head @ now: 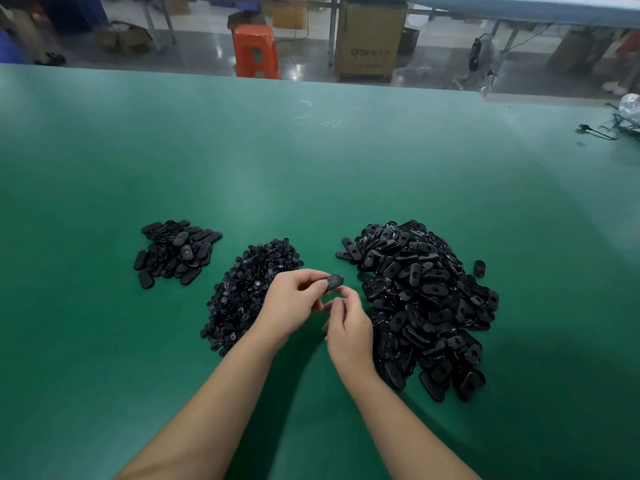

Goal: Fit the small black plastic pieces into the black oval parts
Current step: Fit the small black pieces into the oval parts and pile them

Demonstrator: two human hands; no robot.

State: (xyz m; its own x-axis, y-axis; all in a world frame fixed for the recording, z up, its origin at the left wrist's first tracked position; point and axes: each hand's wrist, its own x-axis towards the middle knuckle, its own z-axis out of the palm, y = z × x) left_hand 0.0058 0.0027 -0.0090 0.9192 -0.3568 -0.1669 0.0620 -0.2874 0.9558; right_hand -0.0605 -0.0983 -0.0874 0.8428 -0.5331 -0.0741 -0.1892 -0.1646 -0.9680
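My left hand (294, 301) pinches one black oval part (334, 282) above the green table, between the middle and right piles. Just below it, my right hand (348, 327) has its fingers curled toward the part; whether it holds a small piece is hidden. A heap of small black plastic pieces (246, 292) lies in the middle, partly behind my left hand. To the right sits a large pile of black oval parts (426, 306). At the left lies a smaller pile of oval parts (173, 252).
The green table (311, 168) stretches far ahead and to both sides. One stray oval part (479, 268) lies right of the big pile. Black cables (609, 129) and a white bag sit at the far right edge. An orange stool (256, 51) and cartons stand beyond.
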